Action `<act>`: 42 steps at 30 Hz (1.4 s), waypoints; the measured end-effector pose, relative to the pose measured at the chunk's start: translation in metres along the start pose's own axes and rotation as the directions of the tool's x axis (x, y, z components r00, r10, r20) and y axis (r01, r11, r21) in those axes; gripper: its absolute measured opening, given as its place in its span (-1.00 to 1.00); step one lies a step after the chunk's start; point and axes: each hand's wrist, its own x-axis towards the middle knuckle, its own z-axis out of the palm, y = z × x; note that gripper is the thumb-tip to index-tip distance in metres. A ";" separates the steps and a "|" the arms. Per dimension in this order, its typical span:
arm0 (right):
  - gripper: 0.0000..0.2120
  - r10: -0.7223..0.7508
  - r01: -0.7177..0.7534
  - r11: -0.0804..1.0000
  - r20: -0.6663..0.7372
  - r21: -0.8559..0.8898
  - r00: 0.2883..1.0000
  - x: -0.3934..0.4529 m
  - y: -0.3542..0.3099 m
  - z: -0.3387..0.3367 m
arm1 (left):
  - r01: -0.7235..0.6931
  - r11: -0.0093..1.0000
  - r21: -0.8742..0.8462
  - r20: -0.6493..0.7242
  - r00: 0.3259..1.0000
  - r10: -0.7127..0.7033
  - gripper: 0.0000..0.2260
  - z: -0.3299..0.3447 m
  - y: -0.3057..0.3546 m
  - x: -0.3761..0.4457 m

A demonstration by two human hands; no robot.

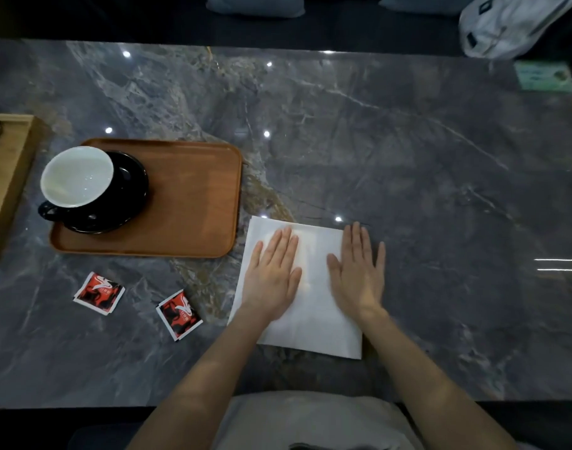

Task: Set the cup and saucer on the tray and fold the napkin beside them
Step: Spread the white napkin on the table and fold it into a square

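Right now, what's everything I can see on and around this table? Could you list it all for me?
Table: one, grey marble-look, fills the view.
Tray: one, brown wood, left of centre.
Saucer: one, black, on the tray's left part.
Cup: one, black outside, white inside, on the saucer, looks empty.
Napkin: one, white, flat on the table right of the tray.
Sachets: two, red and black, on the table in front of the tray.
Wooden box: one, light wood, left edge, partly cut off.
Bag: one, pale grey, beyond the far right corner.
Card: one, green, far right.
Left hand: flat on the napkin.
Right hand: flat on the napkin's right edge.
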 end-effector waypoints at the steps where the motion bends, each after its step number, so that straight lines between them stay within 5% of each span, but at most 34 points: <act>1: -0.42 0.029 -0.029 1.000 0.013 -0.001 0.999 0.000 0.001 -0.001 | 0.003 1.000 -0.001 -0.005 1.000 -0.003 -0.52 0.000 0.001 0.000; 4: -0.34 0.118 -0.114 0.988 -0.030 0.105 0.993 -0.005 -0.017 -0.007 | 0.026 1.000 -0.008 -0.016 1.000 -0.027 -0.52 0.000 0.004 -0.001; 9: -0.36 -0.152 0.171 0.956 -0.099 0.240 0.983 -0.039 -0.069 0.008 | 0.006 0.998 0.067 0.018 1.000 -0.008 -0.51 0.003 0.002 -0.002; 12: -0.25 -0.089 0.104 0.967 -0.072 0.232 0.993 -0.035 -0.046 0.013 | 0.009 0.999 0.031 -0.009 1.000 -0.009 -0.52 0.002 0.002 -0.001; 20: -0.35 0.013 -0.010 0.992 -0.023 0.123 1.000 -0.037 -0.011 0.012 | 0.119 0.992 -0.030 0.015 0.993 -0.119 -0.42 -0.004 0.029 0.006; 25: -0.31 0.016 -0.012 0.995 -0.033 0.100 0.999 -0.034 -0.011 0.014 | -0.195 0.981 0.018 0.086 0.977 0.193 -0.46 -0.001 0.026 0.017; 30: -0.29 0.005 -0.001 0.995 -0.041 0.100 0.999 -0.034 -0.011 0.014 | 0.094 0.995 0.046 -0.024 0.995 -0.093 -0.43 -0.007 -0.016 0.016; 34: -0.29 0.008 -0.005 0.997 -0.040 0.074 0.999 -0.034 -0.011 0.014 | 0.158 0.973 0.166 -0.085 0.986 -0.146 -0.41 -0.011 -0.014 0.008; 39: -0.31 -0.003 0.008 0.996 -0.053 0.089 0.999 -0.035 -0.010 0.016 | -0.284 0.952 0.116 0.048 0.959 0.281 -0.52 0.001 0.018 -0.035; 42: -0.37 -0.011 0.015 0.997 -0.053 0.074 0.999 -0.034 -0.010 0.016 | -0.209 0.975 0.076 0.048 0.977 0.206 -0.52 0.007 0.016 -0.047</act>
